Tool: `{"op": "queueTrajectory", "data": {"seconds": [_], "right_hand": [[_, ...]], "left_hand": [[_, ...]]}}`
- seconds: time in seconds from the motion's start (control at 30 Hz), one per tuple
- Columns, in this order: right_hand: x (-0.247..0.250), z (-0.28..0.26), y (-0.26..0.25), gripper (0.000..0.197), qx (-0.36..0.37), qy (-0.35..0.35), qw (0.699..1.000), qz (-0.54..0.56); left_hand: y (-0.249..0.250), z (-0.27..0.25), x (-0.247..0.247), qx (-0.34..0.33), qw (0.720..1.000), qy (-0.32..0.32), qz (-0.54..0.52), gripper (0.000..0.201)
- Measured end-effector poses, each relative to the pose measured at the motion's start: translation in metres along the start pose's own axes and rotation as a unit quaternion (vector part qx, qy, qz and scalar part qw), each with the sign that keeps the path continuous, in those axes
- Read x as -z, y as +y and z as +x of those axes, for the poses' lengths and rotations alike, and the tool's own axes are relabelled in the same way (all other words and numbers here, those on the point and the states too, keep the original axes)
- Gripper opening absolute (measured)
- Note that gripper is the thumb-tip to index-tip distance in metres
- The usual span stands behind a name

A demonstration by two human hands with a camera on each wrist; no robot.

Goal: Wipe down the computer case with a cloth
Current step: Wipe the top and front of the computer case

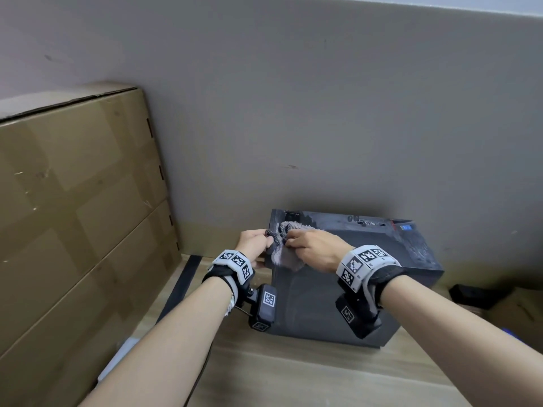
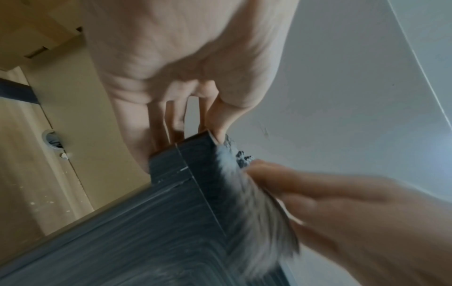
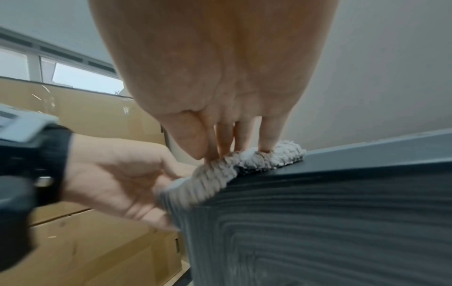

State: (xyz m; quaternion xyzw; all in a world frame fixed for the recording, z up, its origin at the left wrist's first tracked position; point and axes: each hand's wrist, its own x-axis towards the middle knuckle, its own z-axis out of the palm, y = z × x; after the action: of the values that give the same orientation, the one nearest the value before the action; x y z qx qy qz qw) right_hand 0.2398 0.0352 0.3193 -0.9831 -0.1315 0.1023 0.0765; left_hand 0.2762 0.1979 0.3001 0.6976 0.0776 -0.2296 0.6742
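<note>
Head view: the case point(image 1: 346, 277) is a black box with flat panels and sharp edges. It stands on a pale wood-grain table point(image 1: 293, 377) at lower centre of the frame, close to a grey wall point(image 1: 293, 98). Its top is dusty, with small ports along the far edge. A grey, nubby cloth point(image 1: 283, 245) is draped over the upper left corner of the case. The left hand point(image 1: 252, 240) pinches its left end; the right hand point(image 1: 317, 249) presses on it with bent fingers. A big brown cardboard box point(image 1: 73, 215) fills the left of the frame.

Left wrist view: it is blurred. The left hand point(image 2: 186, 63) is at the top, its thumb and fingers closed on the cloth point(image 2: 257, 212) at the corner of the case point(image 2: 146, 241). The right hand point(image 2: 354, 222) is at lower right.

Right wrist view: the right hand point(image 3: 220, 77) has its fingertips point(image 3: 267, 145) on the fluffy, ribbed cloth point(image 3: 234, 166), at centre of the frame on the top edge of the case point(image 3: 330, 222). The side panel looks dark and streaked. The left hand point(image 3: 122, 178) holds the hanging end.
</note>
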Motion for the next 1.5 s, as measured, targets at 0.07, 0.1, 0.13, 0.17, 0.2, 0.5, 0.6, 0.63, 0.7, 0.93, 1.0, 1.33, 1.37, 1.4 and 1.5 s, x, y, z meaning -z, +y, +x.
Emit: {"op": "queueTrajectory", "data": {"seconds": [0.07,0.1,0.13,0.17,0.2,0.5,0.6,0.63,0.7,0.93,1.0,1.33,1.37,1.4,1.5], "right_hand": [[-0.005,-0.013,-0.003,0.035,0.017,0.002,1.0,0.0],[-0.006,-0.019,-0.004,0.035,0.022,0.003,1.0,-0.006],[-0.007,-0.024,-0.006,0.035,0.02,0.007,1.0,-0.013],[-0.007,-0.027,-0.008,0.035,0.012,0.01,1.0,-0.021],[-0.007,-0.031,-0.009,0.036,0.005,0.015,1.0,-0.027],[-0.004,-0.001,0.006,0.055,-0.067,-0.016,0.997,-0.042],[-0.002,0.041,0.022,0.05,-0.07,-0.013,0.996,-0.052],[0.0,0.054,0.027,0.048,-0.076,-0.018,0.995,-0.064],[0.005,0.076,0.034,0.041,-0.087,-0.03,0.993,-0.076],[0.011,0.098,0.03,0.023,-0.04,-0.04,0.997,-0.058],[0.012,0.092,0.03,0.026,-0.028,-0.033,0.998,-0.047],[0.007,0.034,0.012,0.023,0.058,0.007,0.997,-0.045],[0.005,0.026,0.009,0.022,0.064,0.011,0.997,-0.049],[0.002,0.02,0.006,0.022,0.07,0.015,0.996,-0.053],[-0.004,0.0,-0.003,0.023,0.073,0.03,0.996,-0.046]], "left_hand": [[0.001,-0.002,0.0,0.002,1.0,-0.001,-0.002,0.026],[0.001,-0.003,0.001,0.002,1.0,-0.001,-0.003,0.026],[0.001,-0.004,0.002,0.001,1.0,-0.003,-0.003,0.027],[0.001,-0.005,0.002,0.001,1.0,-0.005,-0.005,0.028],[0.001,-0.005,0.003,0.0,1.0,-0.007,-0.006,0.03],[0.005,0.007,-0.004,-0.013,1.0,0.001,-0.004,0.028],[0.003,0.016,-0.007,-0.026,0.999,0.022,-0.001,0.027],[0.004,0.017,-0.008,-0.03,0.999,0.023,0.0,0.021],[0.003,0.02,-0.009,-0.023,0.999,0.019,-0.012,0.025],[0.0,0.022,-0.004,0.012,0.998,0.01,-0.058,0.033],[0.0,0.022,-0.004,0.023,0.998,0.008,-0.063,0.023],[0.001,0.005,-0.001,0.028,0.999,0.012,-0.042,0.042],[0.002,0.004,-0.002,0.033,0.998,0.016,-0.043,0.04],[0.003,0.002,-0.001,0.037,0.998,0.023,-0.044,0.035],[0.002,0.004,-0.002,0.029,0.998,0.027,-0.048,0.023]]}}
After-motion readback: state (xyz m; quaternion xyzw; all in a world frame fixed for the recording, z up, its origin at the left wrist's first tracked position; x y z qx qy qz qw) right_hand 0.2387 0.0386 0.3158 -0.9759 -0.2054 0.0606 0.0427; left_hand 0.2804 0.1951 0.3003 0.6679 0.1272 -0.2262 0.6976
